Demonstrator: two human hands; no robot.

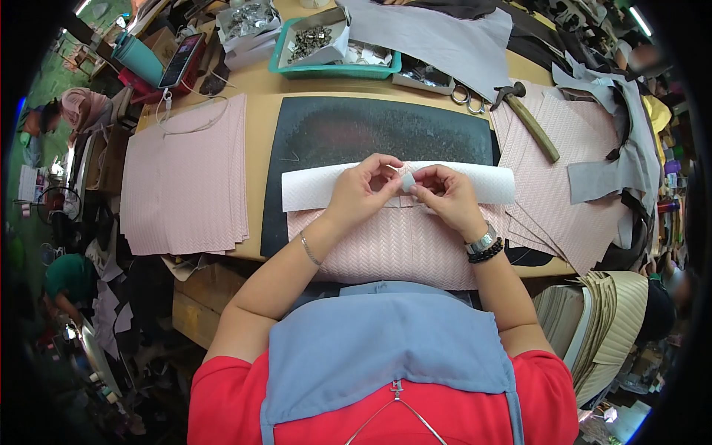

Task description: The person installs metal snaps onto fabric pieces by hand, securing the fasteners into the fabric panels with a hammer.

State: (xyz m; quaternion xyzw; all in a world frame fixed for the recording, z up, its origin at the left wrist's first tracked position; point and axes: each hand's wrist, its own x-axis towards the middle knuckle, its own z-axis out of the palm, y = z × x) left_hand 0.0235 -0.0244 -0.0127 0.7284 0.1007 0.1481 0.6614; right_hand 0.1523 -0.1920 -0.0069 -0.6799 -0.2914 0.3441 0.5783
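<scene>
My left hand (363,190) and my right hand (449,196) meet over a pink woven-pattern sheet (393,248), whose far edge is folded back to show its white underside (486,185). Between the fingertips of both hands is a small light grey piece (407,182), pinched from either side; its exact kind is too small to make out. Fingers of both hands are curled and closed. The sheet lies partly on a dark worn mat (378,122) and hangs toward my lap.
Stacked pink sheets lie left (182,185) and right (552,178). A hammer (530,126) rests on the right stack, scissors (467,99) beside it. At the back stand a teal tray (334,73) of metal fittings, a phone (182,63) and a tumbler (137,59). Other people work nearby.
</scene>
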